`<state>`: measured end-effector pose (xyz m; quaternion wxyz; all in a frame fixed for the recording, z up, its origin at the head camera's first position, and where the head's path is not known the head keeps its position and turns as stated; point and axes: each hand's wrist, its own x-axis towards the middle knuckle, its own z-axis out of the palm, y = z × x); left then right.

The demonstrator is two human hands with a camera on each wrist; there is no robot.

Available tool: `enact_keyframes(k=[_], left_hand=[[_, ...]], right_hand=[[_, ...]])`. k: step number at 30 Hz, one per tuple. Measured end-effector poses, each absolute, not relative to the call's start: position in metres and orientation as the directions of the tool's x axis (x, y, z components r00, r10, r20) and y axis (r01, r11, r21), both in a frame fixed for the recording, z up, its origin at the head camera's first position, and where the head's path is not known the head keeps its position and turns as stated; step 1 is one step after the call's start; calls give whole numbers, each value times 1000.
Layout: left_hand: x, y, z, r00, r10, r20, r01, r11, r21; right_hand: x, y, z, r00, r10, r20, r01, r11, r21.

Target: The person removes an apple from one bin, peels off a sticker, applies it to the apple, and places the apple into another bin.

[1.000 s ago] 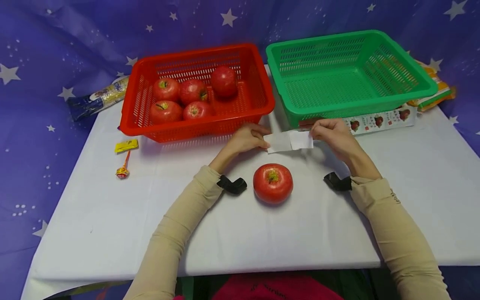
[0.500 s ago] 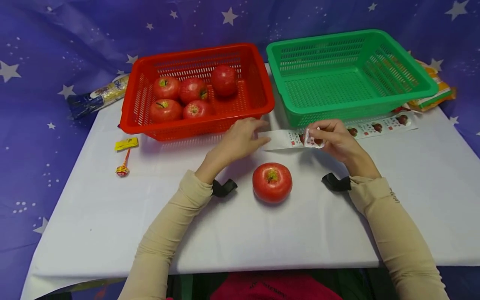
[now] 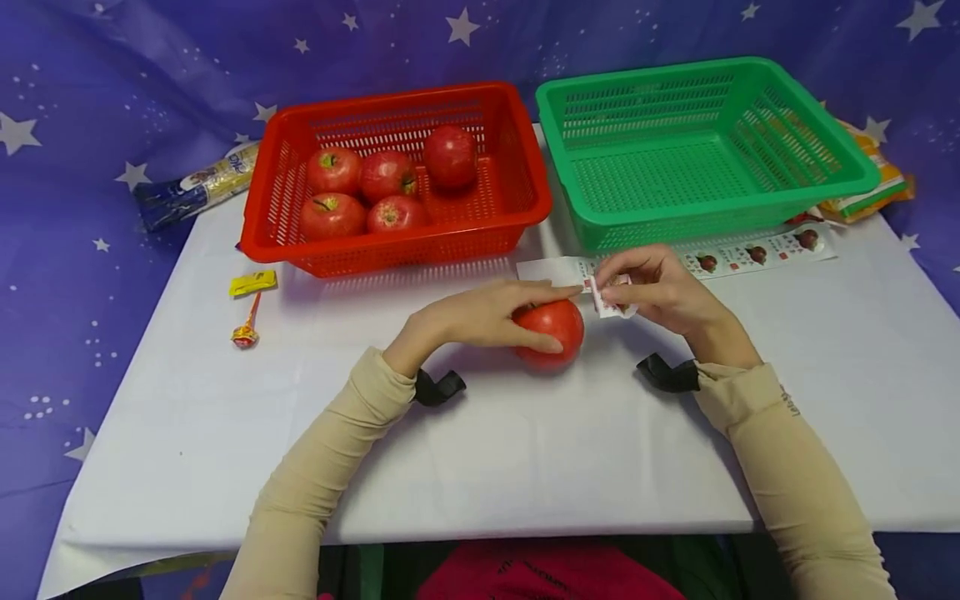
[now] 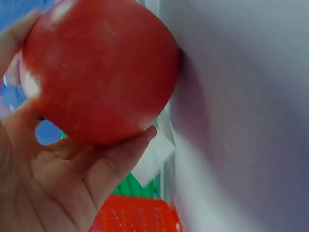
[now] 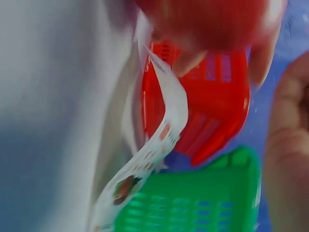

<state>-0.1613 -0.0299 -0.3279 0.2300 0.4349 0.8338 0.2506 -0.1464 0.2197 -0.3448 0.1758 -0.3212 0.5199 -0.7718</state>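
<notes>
You sit at a bench [image 3: 465,467] covered in white cloth, with a blue star-printed backdrop [image 3: 112,75] hung behind and around it. At the far edge stand two slotted baskets side by side: a red basket [image 3: 525,179] holding five red apples [image 3: 386,175], and a green basket [image 3: 847,154] with nothing visible inside. A sticker strip [image 3: 750,252] printed with small fruit pictures lies on the cloth in front of the green basket, running toward the middle. Off to the left lie a yellow packet [image 3: 252,284] and a lollipop [image 3: 245,336]; a blue wrapped packet [image 3: 191,192] rests at the far left corner, and an orange packet [image 3: 873,187] at the far right. Your left hand [image 3: 480,315] has its grip curled round a single red apple [image 3: 557,327] on the cloth at centre, fingers over the top and thumb on the near side. Your right hand [image 3: 660,287], just beside that apple, has its grip pinched on a small white sticker [image 3: 611,302] at the end of the strip, fingertips drawn together.
</notes>
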Motion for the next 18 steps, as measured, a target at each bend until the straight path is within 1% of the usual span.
enact_keyframes(k=[2, 5, 7, 8, 10, 12, 15, 16, 18], left_hand=[[-167, -34, -328, -559, 809, -178, 574, 533, 622], [-170, -36, -327, -603, 776, -182, 561, 575, 595], [-169, -35, -326, -621, 762, -181, 554, 591, 586], [-167, -34, -326, -627, 756, -188, 550, 600, 581], [-164, -32, -326, -599, 776, -196, 567, 584, 581], [-160, -30, -327, -543, 815, -203, 588, 542, 600], [-157, -28, -328, -454, 868, -201, 605, 466, 646], [-157, -28, -328, -441, 875, -201, 603, 455, 655], [-158, -28, -327, -442, 873, -205, 591, 456, 666]], right_hand=[[-140, 211, -341, -796, -553, 244, -150, -211, -966], [-133, 198, -337, -862, -473, 182, -223, 29, -974], [-131, 191, -338, -885, -435, 167, -245, 130, -961], [-130, 188, -338, -890, -425, 164, -250, 155, -956], [-129, 184, -339, -888, -424, 177, -275, 182, -944], [-128, 182, -340, -873, -444, 202, -317, 201, -927], [-128, 182, -341, -841, -479, 252, -380, 191, -905], [-128, 182, -341, -834, -483, 268, -397, 187, -898], [-128, 182, -341, -833, -471, 289, -408, 171, -897]])
